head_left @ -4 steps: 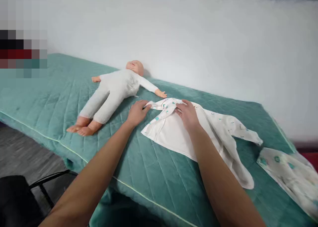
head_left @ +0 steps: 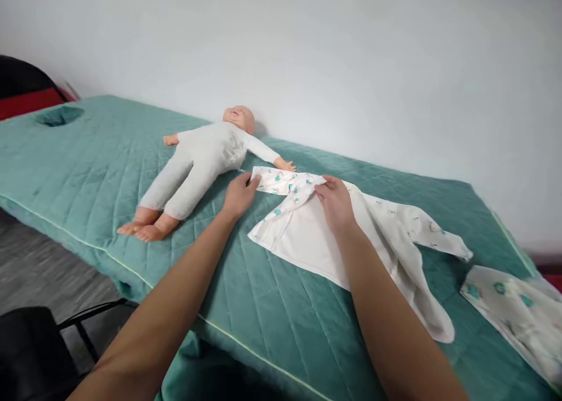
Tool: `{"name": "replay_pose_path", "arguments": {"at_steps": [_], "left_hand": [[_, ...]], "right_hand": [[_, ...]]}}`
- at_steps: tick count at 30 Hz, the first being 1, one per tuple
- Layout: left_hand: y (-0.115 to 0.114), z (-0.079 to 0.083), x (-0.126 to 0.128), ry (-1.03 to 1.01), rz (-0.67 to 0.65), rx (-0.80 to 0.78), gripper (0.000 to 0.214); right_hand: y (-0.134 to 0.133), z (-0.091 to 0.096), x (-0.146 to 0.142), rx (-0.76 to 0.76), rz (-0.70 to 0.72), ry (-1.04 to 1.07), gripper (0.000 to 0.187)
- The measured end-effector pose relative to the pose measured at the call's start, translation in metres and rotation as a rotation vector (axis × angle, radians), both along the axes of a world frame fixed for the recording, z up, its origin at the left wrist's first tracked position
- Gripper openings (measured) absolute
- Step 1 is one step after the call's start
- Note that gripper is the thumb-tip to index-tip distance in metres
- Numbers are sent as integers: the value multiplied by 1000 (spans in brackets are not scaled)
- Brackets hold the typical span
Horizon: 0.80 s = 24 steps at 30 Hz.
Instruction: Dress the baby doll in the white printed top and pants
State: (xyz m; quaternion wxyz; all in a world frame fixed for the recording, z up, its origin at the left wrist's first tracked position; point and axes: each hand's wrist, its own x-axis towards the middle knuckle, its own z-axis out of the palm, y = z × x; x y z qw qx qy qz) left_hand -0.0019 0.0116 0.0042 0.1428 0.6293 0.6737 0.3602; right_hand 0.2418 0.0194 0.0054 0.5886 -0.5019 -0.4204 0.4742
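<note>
Just beside the doll (head_left: 211, 146) lies the shirt (head_left: 307, 243), its sleeve (head_left: 276, 180) running lengthwise away from the doll — your left hand (head_left: 239, 196), nearer the doll, pinches the cuff (head_left: 259, 174); your right hand (head_left: 338, 205), farther off, pinches printed cloth (head_left: 309, 182).

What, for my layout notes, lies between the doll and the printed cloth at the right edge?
The head view shows a spread shirt on the green cover, with the left hand and right hand touching it.
</note>
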Motion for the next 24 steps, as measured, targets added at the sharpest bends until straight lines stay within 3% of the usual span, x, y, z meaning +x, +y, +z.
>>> {"name": "replay_pose_path", "arguments": {"at_steps": [6,11,14,16,20,24], "left_hand": [[22,-3,-2,122,136,4,36],[33,-5,-2,206,170,14,26],[35,-5,-1,165,191,39,9],[30,-4,1,102,209,117,10],[-5,1,14,20,128,356,14],[-78,4,36,-6,-13,511,14]], "right_hand": [[-7,5,-5,12,2,-163,45],[-9,10,2,-18,-69,-367,41],[-7,10,12,-61,-78,-493,44],[-6,9,18,-84,-84,-585,45],[-6,7,23,-77,-83,-733,44],[-10,9,23,-44,-40,-808,51]]}}
